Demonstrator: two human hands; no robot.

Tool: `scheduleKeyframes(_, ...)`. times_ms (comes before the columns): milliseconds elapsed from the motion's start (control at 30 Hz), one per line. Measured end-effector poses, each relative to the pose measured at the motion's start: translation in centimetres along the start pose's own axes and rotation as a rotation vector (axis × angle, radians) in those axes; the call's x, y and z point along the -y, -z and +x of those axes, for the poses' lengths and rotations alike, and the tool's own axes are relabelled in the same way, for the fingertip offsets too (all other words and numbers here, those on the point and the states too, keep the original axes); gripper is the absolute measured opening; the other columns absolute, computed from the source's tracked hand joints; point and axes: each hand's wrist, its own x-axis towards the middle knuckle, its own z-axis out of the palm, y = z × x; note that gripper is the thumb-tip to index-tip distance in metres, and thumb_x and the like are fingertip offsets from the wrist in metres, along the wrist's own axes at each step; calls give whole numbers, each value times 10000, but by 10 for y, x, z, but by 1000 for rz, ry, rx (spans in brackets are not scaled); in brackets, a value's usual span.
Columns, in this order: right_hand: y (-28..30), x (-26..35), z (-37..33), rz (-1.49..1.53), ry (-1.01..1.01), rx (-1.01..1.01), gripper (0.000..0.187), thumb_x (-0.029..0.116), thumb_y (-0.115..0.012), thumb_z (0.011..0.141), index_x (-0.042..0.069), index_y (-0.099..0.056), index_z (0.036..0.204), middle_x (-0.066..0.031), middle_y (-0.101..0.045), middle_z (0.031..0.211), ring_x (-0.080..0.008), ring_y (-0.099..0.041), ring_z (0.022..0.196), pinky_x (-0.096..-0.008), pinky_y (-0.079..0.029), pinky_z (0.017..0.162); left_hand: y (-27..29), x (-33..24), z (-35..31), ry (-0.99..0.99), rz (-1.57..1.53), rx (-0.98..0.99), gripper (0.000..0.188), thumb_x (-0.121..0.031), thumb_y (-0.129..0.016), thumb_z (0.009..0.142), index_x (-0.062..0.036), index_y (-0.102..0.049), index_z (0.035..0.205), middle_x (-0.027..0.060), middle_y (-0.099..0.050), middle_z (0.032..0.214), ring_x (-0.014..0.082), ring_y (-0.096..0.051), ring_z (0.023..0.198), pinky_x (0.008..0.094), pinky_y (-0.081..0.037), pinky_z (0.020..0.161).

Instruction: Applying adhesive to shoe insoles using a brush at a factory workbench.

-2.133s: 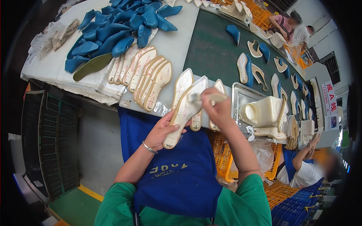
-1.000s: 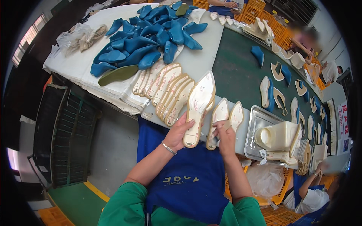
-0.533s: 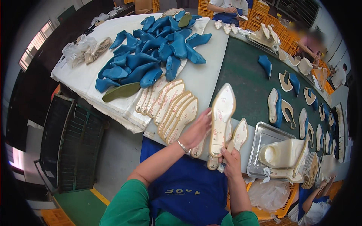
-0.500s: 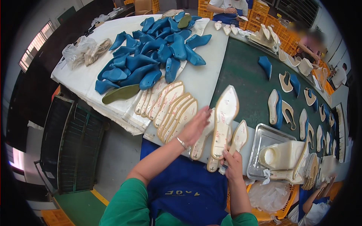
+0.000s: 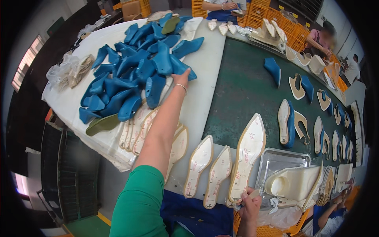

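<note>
My left hand reaches across to the heap of blue shoe lasts. Its fingers and thumb are closed on one blue shoe last at the heap's right side. Low in front, my right hand grips the heel end of a white pointed insole with tan edges. A small pale flat piece shows at those fingers; I cannot tell what it is. Two more insoles, one insole and another insole, lie beside it at the table edge. My left forearm partly hides a row of overlapping insoles.
A metal tray holds a cream plastic container on the right. Shoe uppers and blue lasts stand on the green tabletop. An olive last edges the heap. Co-workers sit at the far side and right, near orange crates.
My left hand has moved from the insoles up and away to the blue last. The right hand still has its insole, now lower, and the insoles beside it lie spread apart. The view has shifted.
</note>
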Motion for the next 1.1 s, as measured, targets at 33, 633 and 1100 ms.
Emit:
scheduleKeyframes(33, 7, 0, 0, -3, -2, -34, 284, 131, -625, 850, -95, -625, 1022, -73, -644, 745, -90, -537, 549, -205, -414, 513, -12, -1, -2, 46, 42, 43, 1113, -370, -781, 772, -5, -41, 1520, 183, -450, 1410, 306, -565, 1119, 419, -547, 729)
scheduleKeyframes(633, 61, 4, -28, 42, 28, -97, 165, 76, -592, 901, -44, -664, 987, -38, -646, 751, -79, -550, 610, -215, -428, 569, -23, 71, -223, 115, 302, 757, 952, -379, -665, 882, -65, -58, 1545, 135, -493, 1360, 221, -550, 1084, 340, -503, 742)
scheduleKeyframes(1100, 74, 0, -45, -40, -152, 63, 194, 124, -629, 921, -23, -668, 1041, 2, -644, 787, -50, -531, 637, -196, -418, 591, -42, 125, -211, -552, 1131, 627, 714, -361, -604, 918, 40, -334, 1443, 316, -271, 1498, 468, -343, 1344, 469, -310, 1118)
